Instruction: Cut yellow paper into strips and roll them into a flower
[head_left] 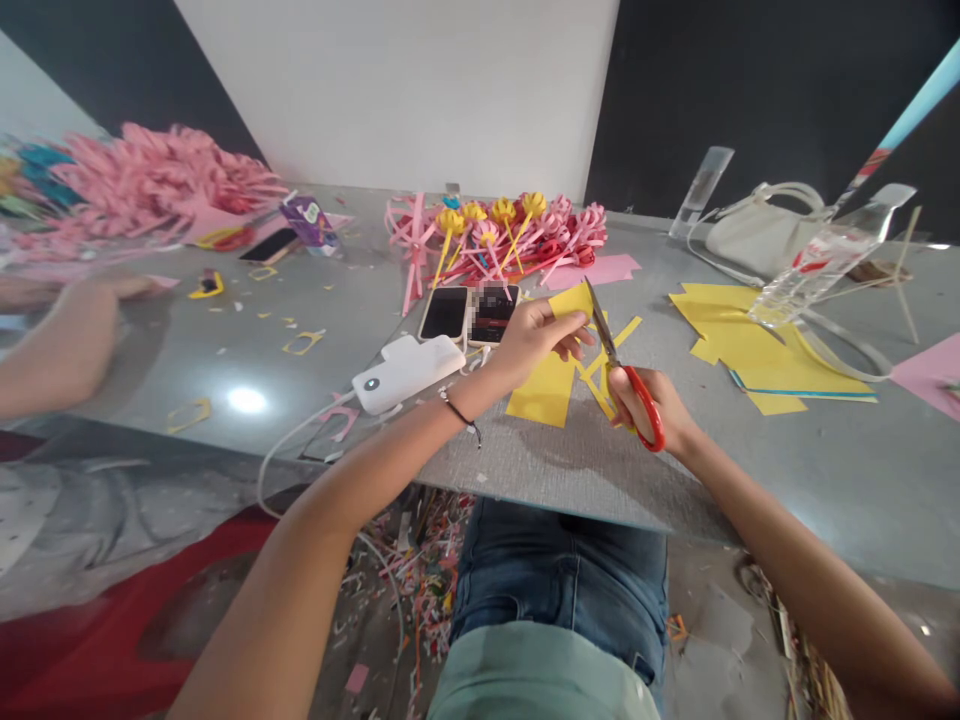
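Note:
My left hand [541, 337] pinches a small piece of yellow paper [571, 301] above the grey table. Closed around the red handles of a pair of scissors [646, 410] is my right hand [651, 402]. The scissor blades point up and away, right beside the held paper's right edge. Under and between my hands lie a larger yellow sheet [544, 390] and several narrow yellow strips [600, 385]. Two phones and a white power bank [409, 372] are left of my left hand.
Pink and yellow paper flowers [502, 235] stand behind the phones. Yellow sheets [772, 345], a clear bottle [825, 260] and a white bag [765, 230] are at the right. At the left are another person's arm [64, 340], a purple carton [309, 222] and a pink paper pile [165, 185].

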